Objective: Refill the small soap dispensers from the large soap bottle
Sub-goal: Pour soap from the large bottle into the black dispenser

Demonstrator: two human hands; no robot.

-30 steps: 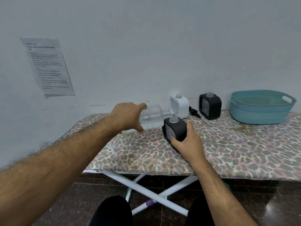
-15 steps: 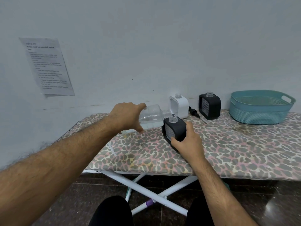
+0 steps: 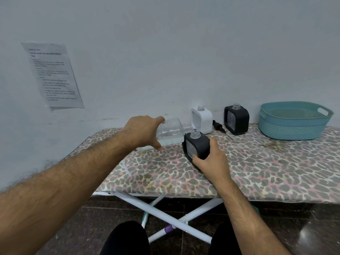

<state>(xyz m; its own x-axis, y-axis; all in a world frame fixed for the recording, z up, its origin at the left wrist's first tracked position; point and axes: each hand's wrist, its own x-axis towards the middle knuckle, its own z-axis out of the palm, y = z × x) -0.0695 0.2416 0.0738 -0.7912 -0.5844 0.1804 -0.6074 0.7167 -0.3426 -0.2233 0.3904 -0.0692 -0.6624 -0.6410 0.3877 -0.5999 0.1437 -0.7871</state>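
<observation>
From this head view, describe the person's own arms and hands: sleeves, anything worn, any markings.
Both forearms are bare with no sleeve in view, and both show dark hair. The left hand and right hand wear no gloves. No watch, ring, bracelet or marking shows on either. Below, dark clothing covers the legs.

bare ironing board cover (image 3: 266, 168) right of the hands; basket (image 3: 294, 124) blocks far right.
</observation>
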